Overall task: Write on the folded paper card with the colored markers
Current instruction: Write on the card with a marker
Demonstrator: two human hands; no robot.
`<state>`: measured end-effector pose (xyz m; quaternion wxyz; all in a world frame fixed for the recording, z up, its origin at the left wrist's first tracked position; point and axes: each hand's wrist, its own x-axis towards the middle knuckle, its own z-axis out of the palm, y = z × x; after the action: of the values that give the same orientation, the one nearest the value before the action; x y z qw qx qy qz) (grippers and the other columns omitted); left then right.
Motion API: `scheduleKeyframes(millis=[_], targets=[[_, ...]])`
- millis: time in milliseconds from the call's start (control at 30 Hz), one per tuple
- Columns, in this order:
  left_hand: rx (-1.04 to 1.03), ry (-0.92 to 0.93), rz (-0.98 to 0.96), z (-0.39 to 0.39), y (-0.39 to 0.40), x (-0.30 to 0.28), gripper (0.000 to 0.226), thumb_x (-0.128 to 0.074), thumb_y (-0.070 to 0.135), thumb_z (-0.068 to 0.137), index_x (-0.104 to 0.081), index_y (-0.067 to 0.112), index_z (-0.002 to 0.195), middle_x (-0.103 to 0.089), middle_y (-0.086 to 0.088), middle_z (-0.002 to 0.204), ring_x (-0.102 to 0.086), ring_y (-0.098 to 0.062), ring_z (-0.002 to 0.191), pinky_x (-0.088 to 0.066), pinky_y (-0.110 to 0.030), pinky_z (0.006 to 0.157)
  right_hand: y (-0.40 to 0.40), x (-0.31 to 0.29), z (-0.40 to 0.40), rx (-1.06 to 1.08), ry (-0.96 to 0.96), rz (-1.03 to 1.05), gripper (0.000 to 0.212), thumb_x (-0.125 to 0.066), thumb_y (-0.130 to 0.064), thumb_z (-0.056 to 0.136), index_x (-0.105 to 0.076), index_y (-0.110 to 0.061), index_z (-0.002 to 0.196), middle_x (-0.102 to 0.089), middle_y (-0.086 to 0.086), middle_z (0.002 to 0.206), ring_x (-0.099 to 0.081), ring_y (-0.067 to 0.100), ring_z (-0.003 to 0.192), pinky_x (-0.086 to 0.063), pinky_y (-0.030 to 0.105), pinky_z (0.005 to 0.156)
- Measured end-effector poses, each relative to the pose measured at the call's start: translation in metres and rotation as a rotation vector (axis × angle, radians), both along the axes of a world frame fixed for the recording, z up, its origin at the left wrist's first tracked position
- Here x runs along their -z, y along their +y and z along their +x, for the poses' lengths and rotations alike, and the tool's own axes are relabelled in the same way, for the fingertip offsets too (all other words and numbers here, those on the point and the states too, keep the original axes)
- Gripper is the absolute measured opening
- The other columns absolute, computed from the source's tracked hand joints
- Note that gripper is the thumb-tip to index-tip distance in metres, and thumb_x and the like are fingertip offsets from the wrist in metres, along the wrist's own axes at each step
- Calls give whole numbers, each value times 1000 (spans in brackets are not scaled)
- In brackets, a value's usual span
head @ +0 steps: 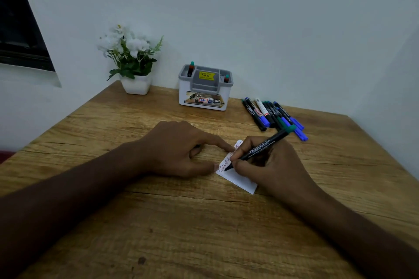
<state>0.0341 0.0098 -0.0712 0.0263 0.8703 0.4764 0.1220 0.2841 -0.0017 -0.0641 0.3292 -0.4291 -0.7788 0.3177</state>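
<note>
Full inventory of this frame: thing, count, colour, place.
paper card: 1, white with red writing, table centre
marker: 1, black with green cap end, tip on the card
loose markers: a pile, count unclear, blue, black, green, white, far right
organiser: 1, white and grey, by the wall, two markers inside
flower pot: 1, white, white flowers, far left
table: 1, wood
left hand: presses the card's edge
right hand: grips the marker

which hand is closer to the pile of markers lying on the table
Right. The right hand, gripping a marker, sits just in front of the pile of markers; the left hand lies further left.
</note>
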Motion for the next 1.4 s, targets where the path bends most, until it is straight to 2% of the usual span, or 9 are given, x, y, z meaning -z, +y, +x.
scheduleKeyframes(millis=[200, 333, 400, 567, 700, 833, 1033, 1300, 1400], targets=[[-11, 11, 4, 1, 0, -1, 56, -48, 76, 89, -36, 68, 143, -59, 8, 67, -57, -4, 63, -46, -33, 54, 1, 0, 0, -6, 15, -15, 10, -78, -22, 82, -79, -30, 77, -80, -8, 83, -75, 15, 82, -59, 38, 74], [-28, 4, -13, 3, -2, -2, 57, -47, 76, 85, -35, 71, 141, -60, 7, 67, -58, -5, 64, -48, -34, 55, 0, 2, 0, -28, -11, 3, 9, -79, -25, 82, -79, -33, 77, -80, -11, 83, -75, 12, 82, -59, 33, 73], [-34, 5, -18, 3, -1, -3, 58, -47, 77, 84, -35, 71, 141, -60, 8, 67, -57, -3, 63, -42, -29, 51, 2, 3, 0, -1, -3, 13, 8, -78, -25, 82, -79, -31, 77, -80, -10, 82, -74, 12, 81, -57, 28, 70], [-38, 8, -6, 4, -2, -3, 58, -49, 77, 85, -36, 70, 141, -61, 9, 66, -58, -4, 63, -35, -24, 52, 3, 2, 1, -4, -7, -2, 12, -78, -19, 85, -79, -29, 78, -80, -10, 85, -74, 10, 82, -60, 36, 74], [-48, 4, -29, 5, -2, -4, 58, -47, 77, 84, -37, 70, 141, -61, 8, 66, -58, -4, 64, -36, -24, 53, 3, 2, 2, -13, -6, 2, 7, -78, -29, 82, -78, -30, 76, -80, -10, 85, -73, 13, 82, -59, 37, 72], [-54, 3, -35, 5, -2, -4, 58, -46, 79, 84, -35, 71, 140, -61, 8, 67, -58, -5, 64, -37, -25, 53, 2, 1, 1, -24, -11, -26, 9, -78, -23, 82, -78, -30, 76, -80, -10, 84, -73, 7, 79, -59, 29, 71], [-58, 13, -26, 5, -4, -5, 57, -47, 78, 85, -36, 71, 141, -61, 9, 67, -57, -3, 63, -35, -24, 52, 5, 1, 2, 26, 6, -57, 12, -76, -18, 84, -78, -27, 76, -80, -5, 84, -70, 10, 70, -61, 46, 71], [-68, 26, -32, 7, -4, -6, 60, -44, 79, 83, -35, 71, 141, -61, 9, 68, -57, -2, 63, -35, -24, 52, 7, 2, 3, 29, 28, -72, 10, -78, -18, 87, -79, -27, 81, -80, -6, 85, -72, 8, 70, -60, 29, 67], [-64, 17, -33, 6, -4, -5, 59, -43, 79, 82, -34, 72, 141, -61, 9, 67, -56, -2, 63, -38, -26, 51, 7, 2, 2, 36, 19, -58, 13, -78, -16, 86, -78, -27, 80, -80, -6, 82, -70, 5, 67, -59, 27, 66]])
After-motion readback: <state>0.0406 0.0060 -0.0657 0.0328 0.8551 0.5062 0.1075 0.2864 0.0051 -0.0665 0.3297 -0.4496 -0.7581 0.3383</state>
